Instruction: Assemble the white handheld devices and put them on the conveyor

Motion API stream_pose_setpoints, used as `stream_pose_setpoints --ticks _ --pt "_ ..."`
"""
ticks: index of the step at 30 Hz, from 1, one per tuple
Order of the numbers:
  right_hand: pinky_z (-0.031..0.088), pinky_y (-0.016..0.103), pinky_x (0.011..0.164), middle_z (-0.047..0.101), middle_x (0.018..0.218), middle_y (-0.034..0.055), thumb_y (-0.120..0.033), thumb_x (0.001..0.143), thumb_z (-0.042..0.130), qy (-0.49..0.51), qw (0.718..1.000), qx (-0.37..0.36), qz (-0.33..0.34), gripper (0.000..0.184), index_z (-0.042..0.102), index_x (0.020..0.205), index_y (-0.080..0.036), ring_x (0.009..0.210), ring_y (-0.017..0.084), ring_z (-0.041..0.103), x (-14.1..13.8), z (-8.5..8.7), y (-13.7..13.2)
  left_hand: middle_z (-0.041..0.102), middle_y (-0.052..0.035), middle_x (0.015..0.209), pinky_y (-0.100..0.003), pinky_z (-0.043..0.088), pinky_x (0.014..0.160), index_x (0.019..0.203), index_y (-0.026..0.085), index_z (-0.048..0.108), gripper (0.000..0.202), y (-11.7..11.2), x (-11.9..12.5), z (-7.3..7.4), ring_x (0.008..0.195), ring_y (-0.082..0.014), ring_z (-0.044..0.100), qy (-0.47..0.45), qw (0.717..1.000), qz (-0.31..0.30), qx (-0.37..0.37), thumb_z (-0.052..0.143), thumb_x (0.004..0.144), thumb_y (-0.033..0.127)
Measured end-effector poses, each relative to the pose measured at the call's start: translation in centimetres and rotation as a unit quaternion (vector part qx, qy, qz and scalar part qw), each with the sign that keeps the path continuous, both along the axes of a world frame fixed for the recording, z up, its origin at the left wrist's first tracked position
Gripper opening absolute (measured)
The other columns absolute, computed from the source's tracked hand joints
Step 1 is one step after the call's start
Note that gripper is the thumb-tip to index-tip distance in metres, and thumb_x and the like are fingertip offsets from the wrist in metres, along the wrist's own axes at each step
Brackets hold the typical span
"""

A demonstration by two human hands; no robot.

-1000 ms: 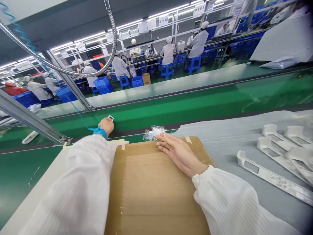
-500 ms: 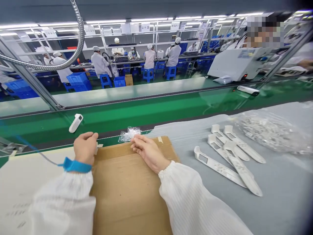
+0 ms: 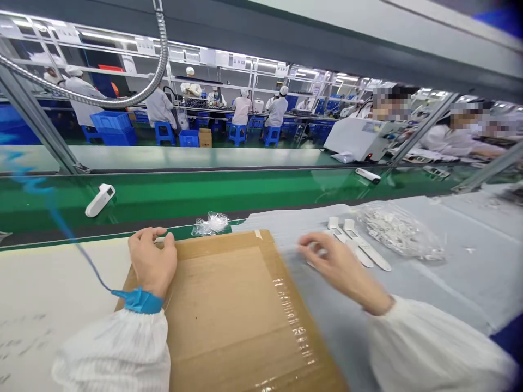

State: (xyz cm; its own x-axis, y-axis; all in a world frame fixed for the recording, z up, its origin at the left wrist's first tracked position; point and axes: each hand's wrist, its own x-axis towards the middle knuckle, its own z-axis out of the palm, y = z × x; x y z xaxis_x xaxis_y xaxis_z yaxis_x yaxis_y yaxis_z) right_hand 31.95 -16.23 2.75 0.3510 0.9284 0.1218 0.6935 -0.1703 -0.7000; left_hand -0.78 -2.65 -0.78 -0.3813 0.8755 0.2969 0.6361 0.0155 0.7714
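Note:
My left hand [image 3: 153, 261], with a blue wrist strap [image 3: 141, 301], is at the upper left corner of a flat cardboard box [image 3: 220, 305]. Its fingers are curled inward; anything inside them is hidden. A bit of pale tape lies by the thumb. To the right, my right hand [image 3: 339, 267] is smeared by motion, with a gap between thumb and fingers and nothing visible in them. It passes over white plastic parts [image 3: 370, 250], long strips with a square window, and covers some of them. Crumpled clear plastic [image 3: 211, 223] lies behind the box.
A clear bag of small white pieces [image 3: 402, 231] rests on the grey sheet. White handheld devices [image 3: 100, 200] [image 3: 368, 175] lie on the green belt [image 3: 229, 188]. A coiled blue cord [image 3: 61, 218] runs to my wrist. Metal posts and a white machine [image 3: 355, 139] stand beyond; several people work there.
My right hand has moved right, from the box's far edge to the white plastic parts. The left hand stays by the box corner, turned somewhat. The view has swung right.

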Motion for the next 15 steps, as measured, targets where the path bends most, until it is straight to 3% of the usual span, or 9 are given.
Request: stream_pose_setpoints --ticks 1,3,6,8,11,15 --pt "0.044 0.041 0.076 0.068 0.094 0.0096 -0.042 0.078 0.065 -0.1 0.993 -0.029 -0.061 0.019 0.064 0.084 -0.024 0.078 0.026 0.06 2.8 -0.3 -1.3 0.058 -0.0133 0.114 -0.046 0.045 0.106 0.095 0.016 0.067 0.02 -0.1 0.0 0.1 0.108 -0.0273 0.059 -0.007 1.0 0.0 -0.002 0.061 0.078 0.025" --pt "0.045 0.043 0.071 0.066 0.087 0.0122 -0.041 0.071 0.067 -0.219 0.953 -0.13 -0.165 0.02 0.055 0.072 -0.026 0.073 0.028 0.061 7.7 -1.2 -3.4 0.059 -0.0124 0.108 -0.045 0.046 0.104 0.093 0.016 0.066 0.018 -0.2 0.1 0.2 0.109 -0.0275 0.058 -0.016 1.0 -0.007 -0.005 0.061 0.078 0.025" --pt "0.047 0.044 0.065 0.064 0.068 0.0101 -0.049 0.068 0.068 -0.211 0.94 -0.213 -0.162 0.031 0.046 0.059 -0.028 0.068 0.031 0.063 12.0 -2.3 -5.5 0.058 -0.0109 0.102 -0.044 0.047 0.103 0.091 0.017 0.065 0.016 -0.2 0.2 0.1 0.107 -0.027 0.058 -0.027 1.0 -0.012 -0.008 0.061 0.077 0.024" --pt "0.048 0.045 0.066 0.066 0.068 0.0107 -0.053 0.071 0.063 -0.197 0.941 -0.226 -0.155 0.031 0.047 0.059 -0.028 0.071 0.034 0.065 12.7 -2.0 -5.8 0.058 -0.0107 0.102 -0.044 0.047 0.102 0.091 0.017 0.065 0.016 -0.1 0.2 0.1 0.102 -0.026 0.058 -0.038 0.999 -0.005 -0.015 0.061 0.077 0.024" --pt "0.047 0.046 0.071 0.069 0.07 0.0126 -0.054 0.077 0.053 -0.198 0.945 -0.197 -0.171 0.029 0.052 0.065 -0.028 0.076 0.035 0.066 11.7 -0.3 -4.8 0.057 -0.0116 0.106 -0.044 0.047 0.102 0.093 0.016 0.066 0.018 0.0 0.1 0.1 0.1 -0.0255 0.059 -0.046 0.999 0.0 -0.028 0.06 0.078 0.024" --pt "0.046 0.041 0.068 0.066 0.064 0.0103 -0.055 0.083 0.048 -0.083 0.972 -0.206 -0.071 0.037 0.057 0.064 -0.025 0.067 0.029 0.063 9.0 0.8 -2.5 0.057 -0.0125 0.11 -0.043 0.047 0.103 0.095 0.016 0.067 0.019 0.2 -0.1 0.2 0.106 -0.0264 0.059 -0.042 0.998 0.004 -0.041 0.061 0.079 0.023"
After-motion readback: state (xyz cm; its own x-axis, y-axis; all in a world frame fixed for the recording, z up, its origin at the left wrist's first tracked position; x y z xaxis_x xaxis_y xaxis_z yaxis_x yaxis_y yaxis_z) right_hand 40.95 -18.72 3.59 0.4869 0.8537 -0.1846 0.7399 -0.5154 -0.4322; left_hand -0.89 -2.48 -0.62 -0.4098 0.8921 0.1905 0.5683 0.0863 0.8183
